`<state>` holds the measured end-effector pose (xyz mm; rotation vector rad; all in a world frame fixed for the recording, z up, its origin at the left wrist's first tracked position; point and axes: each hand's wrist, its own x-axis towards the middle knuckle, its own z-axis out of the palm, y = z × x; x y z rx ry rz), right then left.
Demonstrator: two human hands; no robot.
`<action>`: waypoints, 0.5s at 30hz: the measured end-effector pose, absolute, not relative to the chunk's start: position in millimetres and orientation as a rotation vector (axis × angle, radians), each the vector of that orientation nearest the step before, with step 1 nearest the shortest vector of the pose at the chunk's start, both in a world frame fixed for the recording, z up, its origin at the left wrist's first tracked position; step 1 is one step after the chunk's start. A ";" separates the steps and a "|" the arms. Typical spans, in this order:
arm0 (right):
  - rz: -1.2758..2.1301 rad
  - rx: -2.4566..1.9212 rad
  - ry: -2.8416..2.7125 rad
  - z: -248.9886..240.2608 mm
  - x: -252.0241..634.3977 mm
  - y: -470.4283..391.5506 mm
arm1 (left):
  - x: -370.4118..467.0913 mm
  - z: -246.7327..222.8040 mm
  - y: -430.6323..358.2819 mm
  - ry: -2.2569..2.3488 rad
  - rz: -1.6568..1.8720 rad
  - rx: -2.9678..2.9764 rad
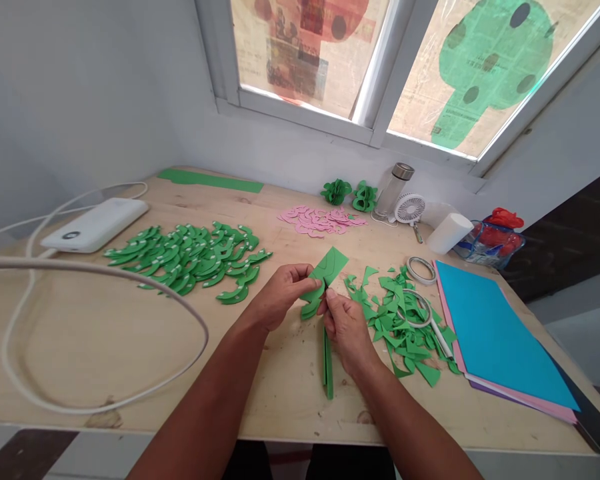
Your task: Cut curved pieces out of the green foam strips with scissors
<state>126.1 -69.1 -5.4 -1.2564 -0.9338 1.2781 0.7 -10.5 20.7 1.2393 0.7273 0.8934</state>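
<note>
Over the wooden surface (280, 393) below the window (397, 73), pinches the green paper strip (333, 263) in the left hand (280, 293), long axis slanting from near left to far right, with the right hand (347, 323) closed beside its right edge around something too hidden to identify.

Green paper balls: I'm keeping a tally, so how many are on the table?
2. The left green paper ball sits behind the pink paper pieces; the right green paper ball sits beside it, nearer the bottle. No others show.
</note>
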 end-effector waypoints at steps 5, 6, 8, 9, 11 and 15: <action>1.254 -1.255 -0.962 -4.8 126.0 -69.0 | -1.0 21.0 -10.6 0.745 0.907 1.241; 1.253 -1.256 -0.965 -4.8 126.0 -69.0 | -1.1 21.4 -10.8 0.752 0.909 1.243; 1.253 -1.254 -0.966 -5.0 126.1 -69.1 | -1.2 22.0 -11.1 0.759 0.904 1.243; 1.252 -1.252 -0.965 -5.1 126.1 -69.1 | -1.2 22.1 -11.2 0.757 0.902 1.241; 1.247 -1.247 -0.962 -5.2 126.2 -69.3 | -1.0 21.9 -11.1 0.756 0.903 1.230; 1.232 -1.241 -0.969 -5.6 126.0 -69.4 | -0.2 20.4 -10.8 0.773 0.911 1.202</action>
